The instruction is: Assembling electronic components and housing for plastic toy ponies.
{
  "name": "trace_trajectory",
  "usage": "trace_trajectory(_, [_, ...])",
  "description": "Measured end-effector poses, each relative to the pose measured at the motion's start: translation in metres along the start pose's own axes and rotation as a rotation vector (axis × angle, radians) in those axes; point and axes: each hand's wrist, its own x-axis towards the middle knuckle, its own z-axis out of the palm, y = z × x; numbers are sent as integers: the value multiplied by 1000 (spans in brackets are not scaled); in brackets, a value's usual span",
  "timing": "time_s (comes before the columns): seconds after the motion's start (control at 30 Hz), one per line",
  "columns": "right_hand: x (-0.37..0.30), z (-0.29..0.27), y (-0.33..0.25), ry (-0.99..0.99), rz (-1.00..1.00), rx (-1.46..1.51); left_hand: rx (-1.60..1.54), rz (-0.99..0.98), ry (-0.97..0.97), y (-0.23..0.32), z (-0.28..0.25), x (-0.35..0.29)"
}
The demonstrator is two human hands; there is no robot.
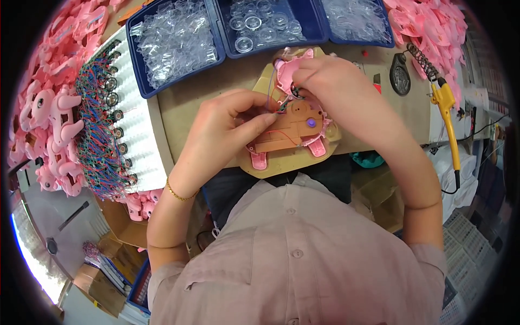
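In front of me a pink toy shell half (318, 148), shaped like an animal with legs, lies on a tan holding plate (265, 169). Fixed inside it is an orange-brown mechanism box (284, 136) with a purple knob (311, 123). My left hand (233, 122) comes in from the left, thumb and forefinger closed around thin wires (282, 106) at the box's upper edge. Over the head part of the shell, my right hand (330, 81) is closed, its fingertips pinching dark wires (295, 92); its palm side is hidden.
Blue bins (223, 46) of clear plastic parts line the far side. Left stands a white foam tray (154, 130) of round speakers with coloured wires, beside piled pink toy bodies (40, 103). A yellow-handled soldering iron (447, 105) and a black oval object (400, 76) are right.
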Motion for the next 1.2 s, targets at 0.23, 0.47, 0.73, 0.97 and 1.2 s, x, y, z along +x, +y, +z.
trace_trajectory(0.23, [-18, 0, -4, 154, 81, 134, -155, -107, 19, -4, 0, 0])
trace_trajectory(0.47, [-42, 28, -56, 227, -218, 244, -71, -81, 63, 0, 4, -2])
trace_trajectory(0.73, [-89, 37, -33, 503, 130, 104, 704, 602, 528, -26, 59, -38])
trace_trajectory(0.97, [-83, 8, -26, 163, 683, 1377, 714, 596, 500, -18, 63, -42])
trace_trajectory(1.2, [-93, -6, -42, 149, 683, 904, 625, 585, 526, -13, 62, -31])
